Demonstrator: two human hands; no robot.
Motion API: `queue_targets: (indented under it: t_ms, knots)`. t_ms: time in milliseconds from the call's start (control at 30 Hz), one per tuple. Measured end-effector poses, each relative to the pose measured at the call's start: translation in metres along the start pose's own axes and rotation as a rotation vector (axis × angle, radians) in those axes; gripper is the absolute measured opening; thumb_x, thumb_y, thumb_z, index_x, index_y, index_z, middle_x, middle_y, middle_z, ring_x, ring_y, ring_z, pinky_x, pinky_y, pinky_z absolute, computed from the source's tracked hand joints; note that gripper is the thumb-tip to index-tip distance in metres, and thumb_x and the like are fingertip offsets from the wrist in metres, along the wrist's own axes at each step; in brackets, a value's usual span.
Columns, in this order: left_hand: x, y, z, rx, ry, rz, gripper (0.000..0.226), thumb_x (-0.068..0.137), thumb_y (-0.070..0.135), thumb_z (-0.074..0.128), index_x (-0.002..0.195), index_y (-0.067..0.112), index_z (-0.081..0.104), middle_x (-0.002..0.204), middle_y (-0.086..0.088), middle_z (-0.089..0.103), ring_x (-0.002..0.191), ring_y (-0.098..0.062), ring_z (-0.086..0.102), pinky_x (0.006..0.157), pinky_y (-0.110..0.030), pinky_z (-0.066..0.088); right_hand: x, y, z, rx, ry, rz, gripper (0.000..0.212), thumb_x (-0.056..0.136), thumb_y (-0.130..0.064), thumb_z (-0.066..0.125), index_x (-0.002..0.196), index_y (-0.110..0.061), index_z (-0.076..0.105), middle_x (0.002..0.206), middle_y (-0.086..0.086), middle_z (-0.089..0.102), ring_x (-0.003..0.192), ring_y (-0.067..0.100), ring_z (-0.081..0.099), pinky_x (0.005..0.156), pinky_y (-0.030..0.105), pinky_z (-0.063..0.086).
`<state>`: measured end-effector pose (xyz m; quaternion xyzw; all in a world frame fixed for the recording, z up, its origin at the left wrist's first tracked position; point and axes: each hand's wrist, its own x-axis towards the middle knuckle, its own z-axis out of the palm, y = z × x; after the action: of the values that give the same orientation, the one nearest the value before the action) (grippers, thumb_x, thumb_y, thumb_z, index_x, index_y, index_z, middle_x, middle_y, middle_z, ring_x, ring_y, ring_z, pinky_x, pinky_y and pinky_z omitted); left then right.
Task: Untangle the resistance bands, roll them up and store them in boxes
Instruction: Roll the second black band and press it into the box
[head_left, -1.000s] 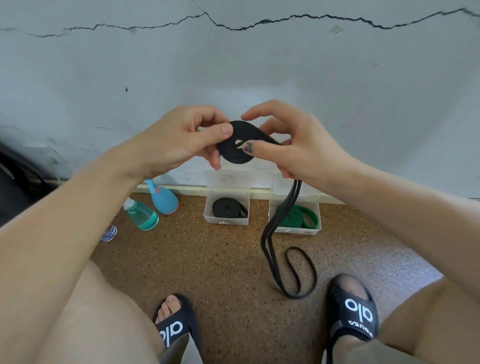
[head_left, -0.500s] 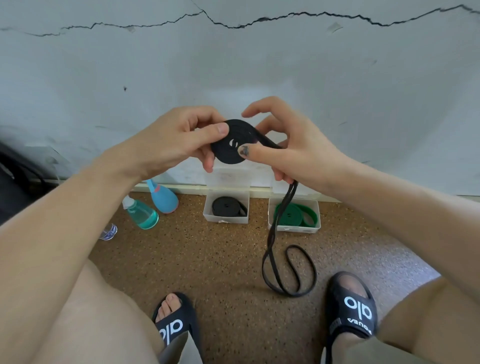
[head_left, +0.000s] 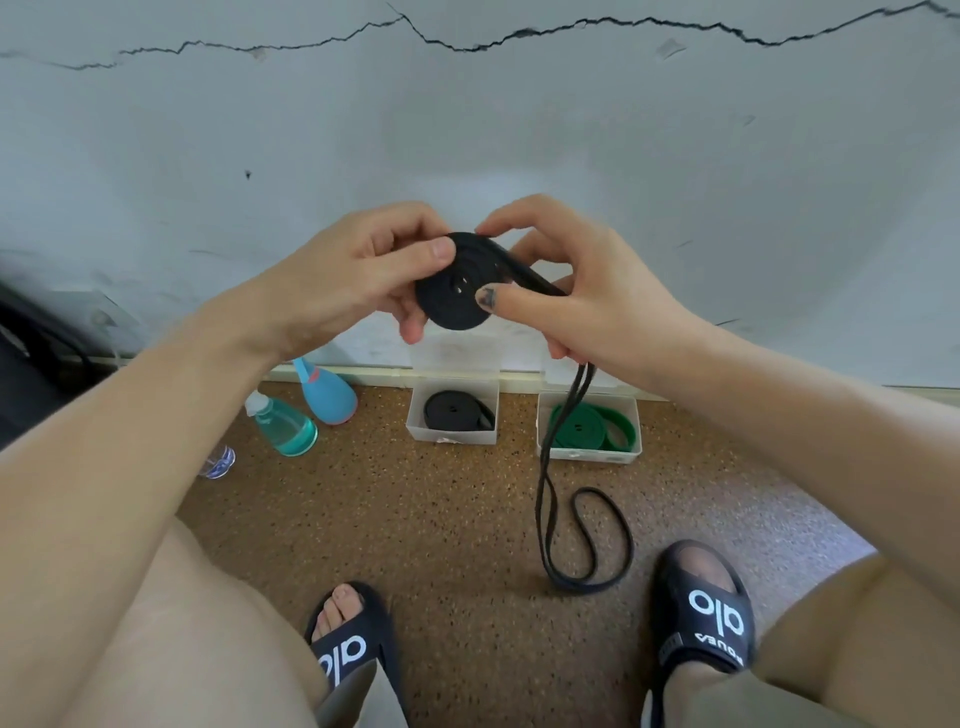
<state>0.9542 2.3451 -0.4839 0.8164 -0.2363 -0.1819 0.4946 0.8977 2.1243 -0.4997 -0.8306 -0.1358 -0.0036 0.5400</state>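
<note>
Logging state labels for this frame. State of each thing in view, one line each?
Black resistance band in hands: partly coiled, tail hanging to floor.
Left hand: pinches the coil.
Right hand: thumb on the coil, band running through it.
Left clear plastic box: open, holds a rolled black band.
Right clear plastic box: open, holds a rolled green band.
Teal spray bottle: lying tilted on floor.
</note>
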Motion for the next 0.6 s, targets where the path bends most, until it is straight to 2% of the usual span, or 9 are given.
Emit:
queue_targets:
  t_ms: [67,133,200,267,300,400,467,600]
  knots:
    - [-0.001,0.0,0.004,-0.09,-0.036,-0.054,0.023,0.104,0.019,0.049,0.113,-0.001,0.053,0.098,-0.022,0.066,0.067,-0.031,0.069,0.065,-0.03,0.059,0.001,0.001,0.001,0.018,0.039,-0.011,0.023,0.096,-0.013,0.068,0.116,-0.025,0.064,0.099,0.007,0.072,0.046,0.002,0.054,0.043,0.019,0.04]
    - [0.0,-0.001,0.009,-0.031,-0.068,-0.078,0.021,0.104,0.02,0.049,0.114,0.002,0.055,0.093,-0.013,0.067,0.061,-0.029,0.067,0.061,-0.028,0.057,0.001,0.003,0.003,0.016,0.014,0.006,0.02,0.096,-0.011,0.068,0.112,-0.022,0.068,0.101,0.008,0.073,0.045,0.002,0.052,0.043,0.02,0.04]
    - [0.0,0.001,0.01,0.107,-0.092,-0.031,0.018,0.103,0.024,0.054,0.111,0.011,0.063,0.077,-0.006,0.059,0.05,-0.021,0.052,0.05,-0.022,0.045,0.001,0.004,0.004,0.019,-0.053,0.019,0.019,0.096,-0.011,0.068,0.113,-0.02,0.069,0.104,0.006,0.074,0.043,0.005,0.049,0.043,0.022,0.04]
    - [0.001,0.003,0.007,0.125,-0.095,-0.009,0.014,0.1,0.026,0.057,0.1,0.018,0.068,0.071,-0.01,0.047,0.053,-0.016,0.039,0.049,-0.02,0.033,0.002,0.003,0.002,0.049,-0.097,0.043,0.023,0.096,-0.012,0.068,0.116,-0.022,0.069,0.103,0.003,0.074,0.044,0.015,0.05,0.041,0.024,0.04]
    - [0.0,0.003,0.006,0.108,-0.083,0.001,0.013,0.099,0.027,0.058,0.095,0.02,0.068,0.073,-0.012,0.046,0.058,-0.016,0.039,0.051,-0.02,0.033,0.002,0.002,0.001,0.061,-0.111,0.056,0.027,0.096,-0.014,0.069,0.119,-0.025,0.067,0.102,0.002,0.073,0.044,0.017,0.051,0.041,0.025,0.041]
    - [0.0,-0.001,0.006,0.037,-0.05,0.037,0.015,0.095,0.027,0.058,0.092,0.014,0.066,0.073,0.0,0.059,0.067,-0.01,0.053,0.06,-0.018,0.045,-0.001,0.001,-0.002,0.005,-0.1,0.046,0.034,0.096,-0.021,0.07,0.126,-0.033,0.061,0.104,-0.003,0.071,0.046,0.017,0.053,0.044,0.026,0.043]
    - [0.0,-0.003,0.006,-0.021,-0.053,0.037,0.016,0.095,0.025,0.059,0.096,0.009,0.064,0.077,0.003,0.064,0.074,-0.009,0.059,0.066,-0.02,0.05,0.0,0.002,-0.003,0.013,-0.053,0.014,0.026,0.097,-0.019,0.068,0.121,-0.028,0.064,0.099,-0.003,0.071,0.043,0.015,0.048,0.043,0.021,0.039]
    - [0.001,-0.005,0.002,-0.047,-0.034,0.026,0.019,0.097,0.022,0.059,0.102,0.005,0.064,0.095,-0.015,0.068,0.093,-0.033,0.065,0.083,-0.038,0.058,0.006,0.002,-0.01,0.078,-0.041,0.008,0.016,0.097,-0.013,0.068,0.112,-0.02,0.07,0.087,-0.002,0.07,0.043,0.021,0.05,0.041,0.024,0.039]
